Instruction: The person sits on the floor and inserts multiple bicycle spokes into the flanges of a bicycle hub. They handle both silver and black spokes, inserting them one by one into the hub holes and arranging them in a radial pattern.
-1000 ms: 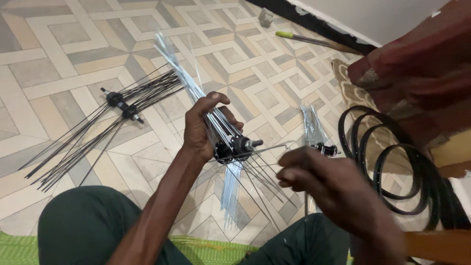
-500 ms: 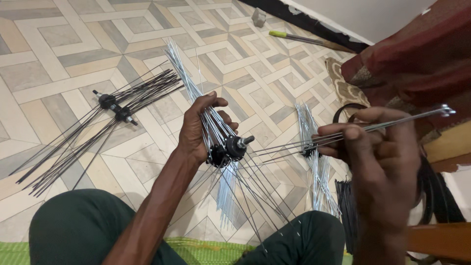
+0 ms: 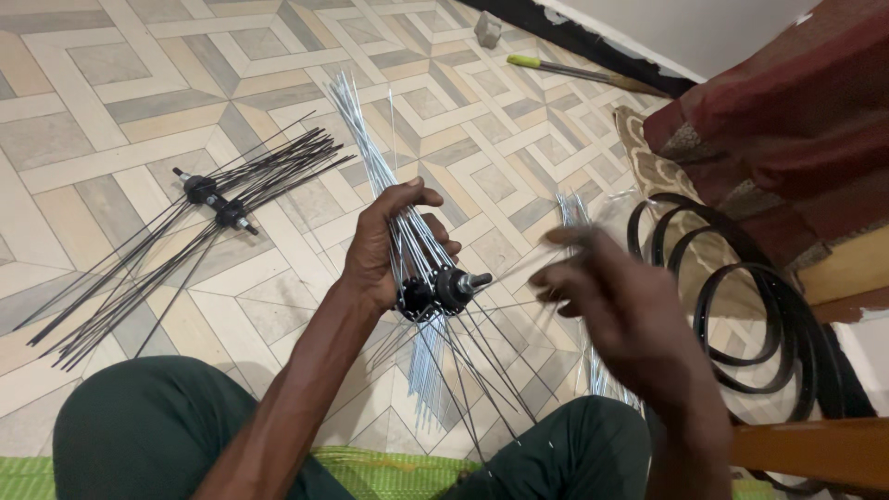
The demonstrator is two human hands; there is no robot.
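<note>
Silver spokes are partly laced into a black hub, gripped in the left hand above the knees. Right hand is blurred; grip unreadable. Loose spokes, rims and a finished spoked hub lie on the floor.

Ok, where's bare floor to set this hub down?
Bare tile lies along the top left, beyond the black-spoked hub, and between it and the left hand. It is crowded on the right: loose silver spokes, black rims, and the blurred right hand.
</note>
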